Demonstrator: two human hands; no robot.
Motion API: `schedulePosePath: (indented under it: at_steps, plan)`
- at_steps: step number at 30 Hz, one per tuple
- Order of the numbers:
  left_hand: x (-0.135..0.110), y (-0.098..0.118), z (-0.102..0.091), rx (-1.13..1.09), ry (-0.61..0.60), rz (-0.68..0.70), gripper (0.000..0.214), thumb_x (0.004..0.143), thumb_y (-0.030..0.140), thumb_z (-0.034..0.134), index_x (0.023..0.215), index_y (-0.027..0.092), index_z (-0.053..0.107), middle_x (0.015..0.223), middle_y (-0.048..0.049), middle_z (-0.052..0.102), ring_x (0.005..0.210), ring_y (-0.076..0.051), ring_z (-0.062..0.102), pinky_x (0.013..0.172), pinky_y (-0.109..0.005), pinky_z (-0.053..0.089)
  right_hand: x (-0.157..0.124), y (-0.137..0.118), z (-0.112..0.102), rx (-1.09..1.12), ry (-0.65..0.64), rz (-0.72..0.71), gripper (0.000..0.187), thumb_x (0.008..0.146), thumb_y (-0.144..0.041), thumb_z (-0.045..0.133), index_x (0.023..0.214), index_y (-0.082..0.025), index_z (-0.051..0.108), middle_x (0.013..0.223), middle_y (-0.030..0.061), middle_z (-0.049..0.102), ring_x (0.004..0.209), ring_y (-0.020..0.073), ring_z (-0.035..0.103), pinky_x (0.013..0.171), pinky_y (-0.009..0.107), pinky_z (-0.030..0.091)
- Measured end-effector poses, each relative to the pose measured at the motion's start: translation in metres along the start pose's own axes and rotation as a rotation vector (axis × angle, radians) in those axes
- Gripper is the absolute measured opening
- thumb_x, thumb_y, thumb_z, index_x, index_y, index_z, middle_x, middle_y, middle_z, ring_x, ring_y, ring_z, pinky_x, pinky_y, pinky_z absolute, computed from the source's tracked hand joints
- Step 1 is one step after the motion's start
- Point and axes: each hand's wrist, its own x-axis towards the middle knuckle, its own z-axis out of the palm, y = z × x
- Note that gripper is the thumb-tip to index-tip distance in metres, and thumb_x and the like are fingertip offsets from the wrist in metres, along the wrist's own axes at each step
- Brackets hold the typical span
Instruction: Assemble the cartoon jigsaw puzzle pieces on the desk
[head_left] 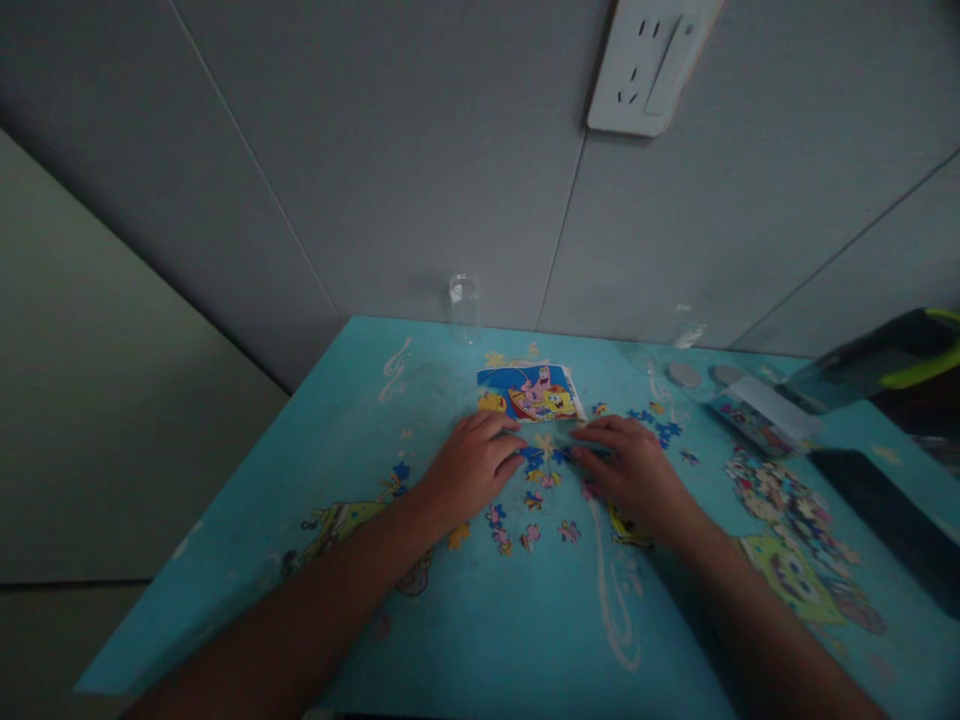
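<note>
My left hand rests on the table with its fingers curled, thumb and fingertips at a blue jigsaw piece. Opposite it, my right hand pinches at another blue jigsaw piece; fingers partly cover both pieces. Between the hands, small pieces lie close together. A printed cartoon picture card with a blue background is just beyond the fingertips. Nearer to me are several loose pink and blue pieces. Some blue pieces are scattered behind my right hand.
The blue table cover has printed cartoon figures. A heap of pieces lies at the right, near a dark flat object and a small box. Clear containers and round lids stand or lie toward the wall.
</note>
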Motion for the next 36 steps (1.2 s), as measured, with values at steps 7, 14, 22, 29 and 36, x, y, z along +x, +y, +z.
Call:
schedulePosePath:
  at_steps: [7,14,22,29,36]
  plan:
    - [0.000,0.000,0.000,0.019,0.006,0.017,0.014,0.095,0.024,0.069,0.107,0.020,0.073,0.121,-0.0079,0.067,0.117,-0.027,0.060,0.103,-0.050,0.049,-0.005,0.001,0.004,-0.057,-0.096,-0.041,0.028,0.092,-0.039,0.071,0.118,-0.031,0.076,0.119,0.0073,0.070,0.112,0.0297,0.063,0.101,0.051,0.048]
    - [0.000,-0.001,0.001,0.012,0.010,0.019,0.016,0.095,0.025,0.069,0.110,0.021,0.072,0.120,-0.0084,0.067,0.117,-0.027,0.061,0.102,-0.050,0.050,-0.003,-0.001,0.005,-0.049,-0.098,-0.008,0.024,0.091,-0.034,0.070,0.114,-0.030,0.077,0.118,0.0074,0.068,0.109,0.0286,0.064,0.099,0.049,0.048]
    - [0.000,0.000,-0.001,0.008,0.003,0.023,0.020,0.096,0.024,0.067,0.116,0.020,0.071,0.120,-0.0081,0.066,0.116,-0.025,0.061,0.103,-0.048,0.049,-0.001,-0.004,0.006,0.016,-0.086,0.009,0.016,0.089,-0.032,0.072,0.104,-0.027,0.075,0.112,0.0071,0.069,0.107,0.0276,0.064,0.096,0.045,0.049]
    - [0.000,0.001,-0.001,-0.001,-0.026,0.058,0.021,0.098,0.021,0.063,0.115,0.026,0.074,0.123,-0.0077,0.066,0.119,-0.026,0.060,0.103,-0.051,0.049,0.001,-0.011,0.004,0.021,-0.085,0.001,0.015,0.089,-0.032,0.072,0.103,-0.026,0.074,0.109,0.0080,0.070,0.103,0.0278,0.065,0.092,0.046,0.050]
    - [0.000,0.001,0.000,0.007,-0.044,0.056,0.023,0.096,0.019,0.065,0.116,0.027,0.074,0.124,-0.0061,0.066,0.120,-0.025,0.059,0.104,-0.049,0.047,0.001,-0.020,0.004,0.037,-0.094,-0.008,0.014,0.090,-0.032,0.073,0.103,-0.026,0.073,0.106,0.0062,0.071,0.105,0.0263,0.065,0.094,0.045,0.049]
